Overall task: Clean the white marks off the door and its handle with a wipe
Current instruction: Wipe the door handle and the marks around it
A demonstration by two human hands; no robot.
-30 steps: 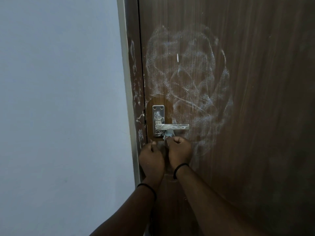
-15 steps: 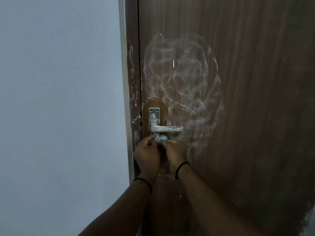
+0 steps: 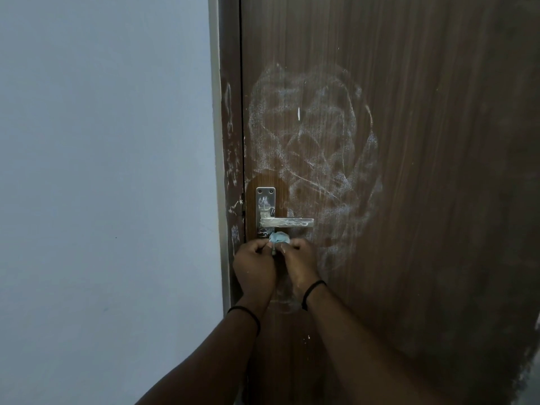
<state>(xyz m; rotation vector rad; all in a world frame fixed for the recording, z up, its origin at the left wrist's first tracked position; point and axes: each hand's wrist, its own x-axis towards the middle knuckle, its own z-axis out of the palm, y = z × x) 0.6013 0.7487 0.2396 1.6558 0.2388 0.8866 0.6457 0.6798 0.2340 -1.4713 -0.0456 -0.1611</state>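
While both hands point(image 3: 282, 264) still pinch the wipe point(image 3: 279, 238), more of it shows beneath the handle point(image 3: 286, 222).

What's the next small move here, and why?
Probably lift the wipe onto the handle just above it and rub along the lever. Both the left hand and right hand pinch the bunched wipe right below the lever, which shows white marks, as does its plate.

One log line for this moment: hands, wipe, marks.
left hand: holds wipe | right hand: holds wipe | wipe: bunched, just under handle | door: white marks remain
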